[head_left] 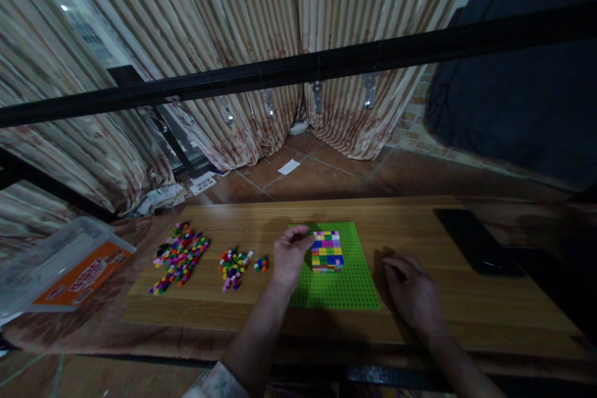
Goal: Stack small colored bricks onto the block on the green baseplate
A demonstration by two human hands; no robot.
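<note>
A multicoloured block of small toy bricks [327, 251] stands on a green studded baseplate [354, 289]. At the block's upper left is my left hand [290, 255], its thumb and fingers closed in a pinch above the baseplate. Whatever lies between those fingertips is too small or hidden to make out. My right hand [413, 295] rests on the wooden tabletop just right of the baseplate. Its fingers are loosely curled in, and nothing shows in them.
Left of the baseplate lie a tiny cluster of bricks [262, 263], a medium pile [234, 267] and a larger pile [184, 255]. A clear plastic box [69, 264] with an orange label sits beyond the table's left end. A black phone-like slab [478, 242] lies on the right.
</note>
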